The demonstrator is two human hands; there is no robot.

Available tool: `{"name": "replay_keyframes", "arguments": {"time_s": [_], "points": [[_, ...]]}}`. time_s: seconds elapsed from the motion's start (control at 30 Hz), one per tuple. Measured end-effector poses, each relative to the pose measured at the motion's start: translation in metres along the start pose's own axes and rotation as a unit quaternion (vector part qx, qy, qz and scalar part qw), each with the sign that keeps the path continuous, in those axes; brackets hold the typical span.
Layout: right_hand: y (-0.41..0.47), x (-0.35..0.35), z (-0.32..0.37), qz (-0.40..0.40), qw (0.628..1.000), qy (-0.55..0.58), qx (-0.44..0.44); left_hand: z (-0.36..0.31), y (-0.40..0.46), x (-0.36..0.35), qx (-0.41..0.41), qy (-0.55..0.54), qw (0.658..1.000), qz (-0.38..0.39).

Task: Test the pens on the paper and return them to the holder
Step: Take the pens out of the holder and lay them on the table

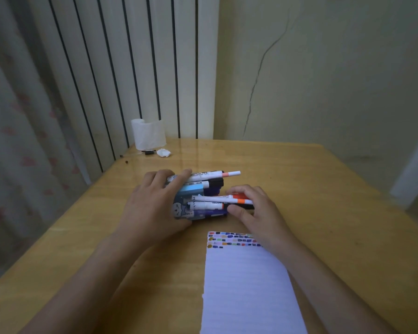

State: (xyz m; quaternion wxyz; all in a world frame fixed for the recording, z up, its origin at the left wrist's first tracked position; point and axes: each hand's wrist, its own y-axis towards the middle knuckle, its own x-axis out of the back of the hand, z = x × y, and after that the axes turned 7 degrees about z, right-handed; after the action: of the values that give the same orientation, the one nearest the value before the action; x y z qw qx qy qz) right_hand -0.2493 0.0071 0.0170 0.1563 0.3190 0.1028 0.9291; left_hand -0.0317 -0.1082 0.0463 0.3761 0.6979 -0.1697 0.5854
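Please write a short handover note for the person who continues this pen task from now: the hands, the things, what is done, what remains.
Left hand grips the pen holder, which lies on its side on the table.
Right hand holds the orange-banded pens sticking out of the holder.
Paper lies near the front edge; rows of colour swatches fill its top.
Done: many pens tested.
Left: seat these pens, stand the holder up.

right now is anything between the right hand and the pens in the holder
Nothing visible: the right hand already pinches the orange-banded pens sticking out of the tipped holder, which the left hand grips.
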Motion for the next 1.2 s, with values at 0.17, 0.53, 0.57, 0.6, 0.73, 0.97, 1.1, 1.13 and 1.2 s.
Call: {"name": "replay_keyframes", "arguments": {"time_s": [0.17, 0.53, 0.57, 0.6, 0.73, 0.97, 1.1, 1.13, 1.2], "points": [[0.001, -0.010, 0.000, 0.029, 0.999, -0.013, 0.038, 0.001, -0.001, 0.000, 0.002, 0.000, 1.000, -0.003], [0.002, 0.018, -0.011, -0.018, 1.000, 0.018, -0.014, 0.024, -0.001, 0.002, 0.051, -0.020, 0.998, -0.001], [0.002, 0.020, -0.014, -0.018, 1.000, 0.013, -0.018, 0.028, -0.001, 0.003, 0.059, -0.025, 0.998, -0.003], [0.002, 0.021, -0.016, -0.016, 1.000, 0.009, -0.020, 0.031, -0.001, 0.003, 0.063, -0.032, 0.997, -0.005], [0.002, 0.027, -0.022, -0.033, 0.999, -0.005, -0.023, 0.039, 0.000, 0.002, 0.072, -0.059, 0.996, -0.018], [-0.002, 0.022, -0.030, 0.018, 0.996, -0.078, -0.028, 0.048, 0.002, 0.000, 0.080, -0.086, 0.993, -0.026], [-0.002, 0.021, -0.036, 0.032, 0.989, -0.141, -0.025, 0.048, 0.002, 0.000, 0.065, -0.074, 0.995, -0.014], [-0.002, 0.021, -0.038, 0.032, 0.985, -0.167, -0.021, 0.048, 0.002, 0.000, 0.061, -0.072, 0.995, -0.012], [-0.002, 0.020, -0.041, 0.032, 0.979, -0.200, -0.014, 0.048, 0.002, 0.000, 0.056, -0.068, 0.996, -0.008]]}}
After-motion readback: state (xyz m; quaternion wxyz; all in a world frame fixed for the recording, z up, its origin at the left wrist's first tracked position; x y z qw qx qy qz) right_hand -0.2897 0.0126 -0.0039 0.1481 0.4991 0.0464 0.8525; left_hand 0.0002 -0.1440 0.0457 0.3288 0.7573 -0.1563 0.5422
